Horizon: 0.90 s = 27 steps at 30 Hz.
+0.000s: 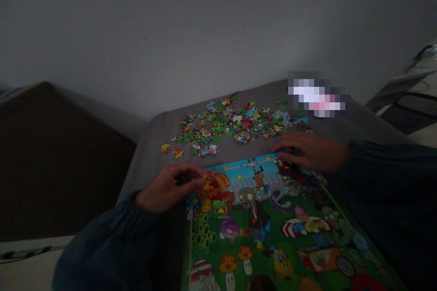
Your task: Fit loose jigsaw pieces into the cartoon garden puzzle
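A grey, cloth-covered surface (150, 145) stands with its far edge along a plain grey wall (143, 41) in a dim room. A dark brown flat panel (61, 163) is beyond its left edge, above a pale floor (37, 268). A bright pixelated patch (317, 97) covers something at the far right corner. Loose multicoloured cardboard jigsaw pieces (218, 127) lie in a wide heap toward the far edge, with two orange ones nearest the left edge. On the near side lies a flat rectangular board with a colourful cartoon picture (252, 245), its far edge just short of the heap.

The left hand (172, 186) is closed in a pinch, thumb and forefinger gripping a small orange jigsaw piece (211, 184) over the board's far left corner. The right hand (310, 150) is released, its fingers loosely bent and slightly parted at the board's far edge, toward the right corner.

The left forearm, in a dark blue sleeve, reaches in from the lower left; the right one comes in from the right, nearly level, palm down.
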Each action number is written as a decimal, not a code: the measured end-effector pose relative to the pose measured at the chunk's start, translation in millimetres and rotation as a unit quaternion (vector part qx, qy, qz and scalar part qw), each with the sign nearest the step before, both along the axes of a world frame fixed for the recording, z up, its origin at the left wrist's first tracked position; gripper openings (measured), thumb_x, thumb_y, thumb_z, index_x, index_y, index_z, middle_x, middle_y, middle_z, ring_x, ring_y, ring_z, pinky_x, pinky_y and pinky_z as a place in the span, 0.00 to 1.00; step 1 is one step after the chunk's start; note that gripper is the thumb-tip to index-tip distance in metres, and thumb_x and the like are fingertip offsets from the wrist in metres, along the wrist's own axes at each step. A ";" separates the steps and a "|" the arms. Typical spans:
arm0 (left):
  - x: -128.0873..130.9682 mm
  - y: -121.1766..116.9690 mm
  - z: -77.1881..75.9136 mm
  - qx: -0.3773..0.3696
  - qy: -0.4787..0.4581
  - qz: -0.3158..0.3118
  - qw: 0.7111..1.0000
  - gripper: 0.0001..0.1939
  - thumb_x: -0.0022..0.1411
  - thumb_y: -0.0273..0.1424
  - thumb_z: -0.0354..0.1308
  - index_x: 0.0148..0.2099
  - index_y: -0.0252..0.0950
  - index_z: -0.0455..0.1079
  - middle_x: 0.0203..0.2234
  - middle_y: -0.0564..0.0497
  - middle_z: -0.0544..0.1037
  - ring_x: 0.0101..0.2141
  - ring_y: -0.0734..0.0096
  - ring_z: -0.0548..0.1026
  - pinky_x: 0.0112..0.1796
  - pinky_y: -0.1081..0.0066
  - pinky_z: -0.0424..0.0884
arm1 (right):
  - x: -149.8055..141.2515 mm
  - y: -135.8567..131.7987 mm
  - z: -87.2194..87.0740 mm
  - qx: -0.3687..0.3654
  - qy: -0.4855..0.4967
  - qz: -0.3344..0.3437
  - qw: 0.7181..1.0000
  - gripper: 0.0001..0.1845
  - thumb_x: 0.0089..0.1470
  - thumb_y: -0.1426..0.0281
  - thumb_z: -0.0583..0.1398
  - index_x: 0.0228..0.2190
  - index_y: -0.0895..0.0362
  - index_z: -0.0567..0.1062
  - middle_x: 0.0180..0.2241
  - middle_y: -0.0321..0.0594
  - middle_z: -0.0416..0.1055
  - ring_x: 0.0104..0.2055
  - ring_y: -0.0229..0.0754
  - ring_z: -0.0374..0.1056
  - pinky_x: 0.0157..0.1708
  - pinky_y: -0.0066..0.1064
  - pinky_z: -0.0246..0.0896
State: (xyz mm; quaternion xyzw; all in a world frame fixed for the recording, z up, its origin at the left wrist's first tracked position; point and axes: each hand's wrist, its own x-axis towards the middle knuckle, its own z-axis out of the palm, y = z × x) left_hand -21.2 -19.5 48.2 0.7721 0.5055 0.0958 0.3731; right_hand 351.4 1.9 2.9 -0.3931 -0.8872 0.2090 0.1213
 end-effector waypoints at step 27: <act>0.5 -0.9 -10.3 0.149 0.112 -0.038 0.982 0.27 0.61 0.48 0.55 0.58 0.42 0.65 0.42 0.47 0.74 0.42 0.61 0.72 0.44 0.60 0.69 | -1.9 -1.1 1.8 -0.007 -0.002 -0.002 1.000 0.17 0.62 0.62 0.51 0.42 0.57 0.74 0.40 0.47 0.73 0.43 0.48 0.68 0.43 0.42 0.62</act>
